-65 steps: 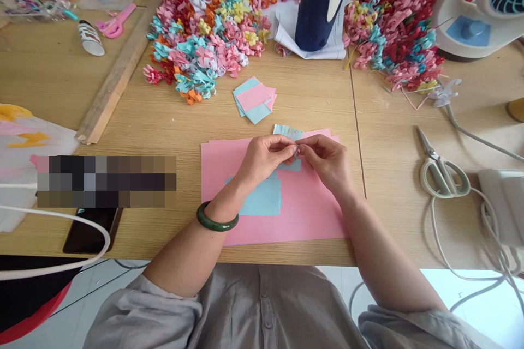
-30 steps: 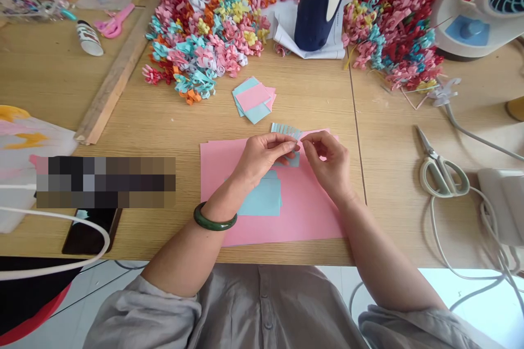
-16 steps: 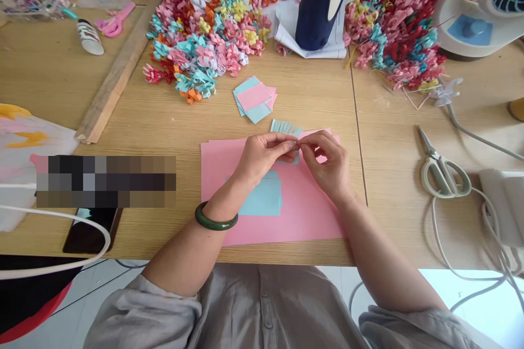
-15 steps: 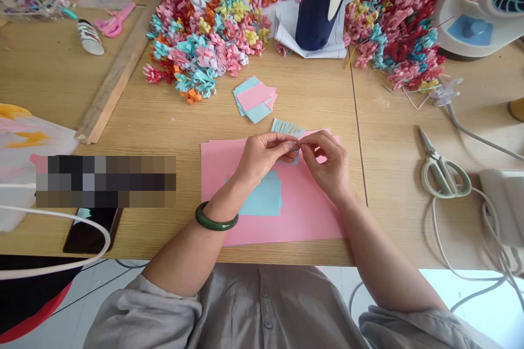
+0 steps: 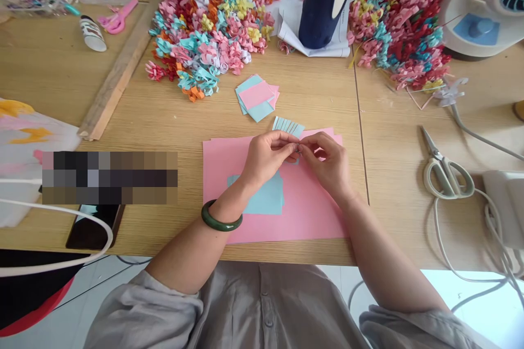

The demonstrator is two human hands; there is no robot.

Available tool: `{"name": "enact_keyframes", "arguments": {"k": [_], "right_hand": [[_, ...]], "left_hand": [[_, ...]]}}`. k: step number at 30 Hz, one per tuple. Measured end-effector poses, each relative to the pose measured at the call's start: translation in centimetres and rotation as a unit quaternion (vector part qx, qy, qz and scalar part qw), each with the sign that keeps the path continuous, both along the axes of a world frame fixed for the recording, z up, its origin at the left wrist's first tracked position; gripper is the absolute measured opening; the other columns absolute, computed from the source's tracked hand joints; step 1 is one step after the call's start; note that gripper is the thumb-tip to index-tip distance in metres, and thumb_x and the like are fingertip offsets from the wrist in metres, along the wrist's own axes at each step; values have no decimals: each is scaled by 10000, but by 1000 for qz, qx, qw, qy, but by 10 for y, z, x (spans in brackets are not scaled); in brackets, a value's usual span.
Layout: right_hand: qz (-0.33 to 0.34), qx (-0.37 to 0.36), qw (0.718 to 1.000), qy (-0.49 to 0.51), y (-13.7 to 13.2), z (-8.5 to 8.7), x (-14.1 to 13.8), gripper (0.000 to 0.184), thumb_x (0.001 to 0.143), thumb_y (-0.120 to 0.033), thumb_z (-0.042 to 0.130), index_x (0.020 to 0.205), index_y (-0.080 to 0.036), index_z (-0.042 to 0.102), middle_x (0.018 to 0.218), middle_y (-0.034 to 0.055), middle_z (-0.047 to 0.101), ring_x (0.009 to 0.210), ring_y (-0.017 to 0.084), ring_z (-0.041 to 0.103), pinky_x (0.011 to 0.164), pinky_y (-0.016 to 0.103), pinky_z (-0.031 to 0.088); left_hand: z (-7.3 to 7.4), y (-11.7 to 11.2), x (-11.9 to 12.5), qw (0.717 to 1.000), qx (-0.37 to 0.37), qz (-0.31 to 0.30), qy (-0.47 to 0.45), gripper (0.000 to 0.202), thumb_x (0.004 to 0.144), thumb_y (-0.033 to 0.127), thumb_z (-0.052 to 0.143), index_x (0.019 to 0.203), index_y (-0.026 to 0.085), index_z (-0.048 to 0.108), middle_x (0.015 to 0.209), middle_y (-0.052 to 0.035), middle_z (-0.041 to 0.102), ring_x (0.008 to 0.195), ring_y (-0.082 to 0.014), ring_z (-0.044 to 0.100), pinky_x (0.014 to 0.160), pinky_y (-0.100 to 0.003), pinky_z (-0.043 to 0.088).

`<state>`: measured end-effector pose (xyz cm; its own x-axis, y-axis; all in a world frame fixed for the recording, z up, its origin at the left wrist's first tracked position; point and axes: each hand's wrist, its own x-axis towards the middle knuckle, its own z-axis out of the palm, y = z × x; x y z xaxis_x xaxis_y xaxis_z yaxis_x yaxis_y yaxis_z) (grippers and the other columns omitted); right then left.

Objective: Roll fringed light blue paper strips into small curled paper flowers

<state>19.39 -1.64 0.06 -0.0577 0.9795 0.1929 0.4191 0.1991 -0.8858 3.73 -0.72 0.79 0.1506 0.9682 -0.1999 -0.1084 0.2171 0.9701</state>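
My left hand (image 5: 268, 155), with a dark green bangle (image 5: 221, 217) at the wrist, has thumb and forefinger pinched together. The fingertips of my right hand (image 5: 325, 161) meet them, also in a pinch. Whatever sits between the fingertips is tiny and mostly covered. Right behind the fingers lies light blue paper (image 5: 287, 126) cut into narrow strips, partly hidden by the left hand. Both hands are over large pink sheets (image 5: 313, 212). Under the left forearm, a small stack of light blue paper (image 5: 266, 196) rests on the pink.
Small blue and pink cards (image 5: 256, 97) lie beyond the hands. Heaps of colourful curled paper pieces (image 5: 213, 27) flank a navy bottle (image 5: 325, 5). Scissors (image 5: 446, 172) and cables are at right, near a white fan (image 5: 478, 16). A wooden bar (image 5: 118, 76) and phone (image 5: 92, 226) are at left.
The view has shifted slightly, so everything sits a little differently in the picture. Both hands keep their pinch at nearly the same place, with only small finger movement.
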Motion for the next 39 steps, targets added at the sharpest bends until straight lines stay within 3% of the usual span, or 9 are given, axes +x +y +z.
{"name": "enact_keyframes", "arguments": {"k": [4, 10, 13, 16, 25, 32, 35, 39], "right_hand": [[11, -51, 997, 49, 3, -1, 2, 42, 837, -230, 656, 810, -198, 661, 802, -1, 654, 677, 103, 559, 575, 253, 448], [20, -42, 999, 28, 5, -2, 4, 38, 816, -186, 630, 781, -198, 624, 755, -17, 619, 631, 89, 523, 548, 242, 420], [6, -16, 1000, 21, 5, 0, 4, 58, 806, -171, 615, 758, -199, 598, 751, -18, 610, 641, 93, 530, 565, 248, 431], [1, -24, 999, 45, 5, 3, 4, 55, 810, -188, 615, 758, -197, 598, 744, -14, 610, 645, 97, 526, 574, 256, 434], [23, -10, 999, 30, 5, 0, 4, 47, 835, -185, 625, 791, -199, 621, 744, -22, 613, 649, 91, 535, 573, 246, 437], [38, 35, 999, -9, 3, 1, 4, 100, 852, -139, 584, 845, -213, 652, 807, -10, 627, 683, 96, 573, 567, 231, 464], [23, 11, 1000, 12, 2, 1, 4, 97, 868, -177, 577, 883, -213, 666, 843, 2, 649, 706, 106, 593, 579, 238, 479], [-3, -35, 998, 47, 3, 3, 3, 128, 887, -265, 584, 803, -187, 641, 790, 9, 646, 678, 105, 574, 573, 237, 457]], "left_hand": [[0, 0, 0, 999, 26, -12, 33, 155, 796, 208, 682, 935, 141, 693, 747, -24, 733, 659, -145, 721, 700, -276, 609], [-2, 1, -1, 997, 47, -47, 40, 459, 801, 157, 633, 1260, 168, 646, 791, -23, 749, 714, -151, 725, 763, -294, 609], [0, 1, -1, 999, 13, -44, 22, 385, 807, 184, 637, 1188, 144, 672, 803, -39, 752, 708, -163, 730, 716, -291, 609], [2, 2, -1, 999, -25, -37, -3, 221, 842, 279, 638, 976, 118, 711, 816, -68, 744, 676, -166, 726, 623, -264, 593], [-1, 3, -3, 998, -24, -46, 25, 321, 818, 428, 701, 698, 133, 665, 698, -56, 685, 548, -128, 648, 466, -215, 506], [-1, 5, -5, 998, -29, -48, 36, 244, 808, 378, 704, 720, 150, 691, 591, -14, 649, 454, -81, 538, 427, -200, 421], [-1, 5, -4, 998, -36, -35, 23, 213, 780, 358, 729, 774, 146, 712, 586, -10, 653, 463, -83, 540, 444, -203, 430], [-1, 4, -4, 999, -11, -26, 18, 214, 782, 356, 729, 843, 151, 728, 620, 3, 652, 493, -72, 545, 452, -185, 429]]}}
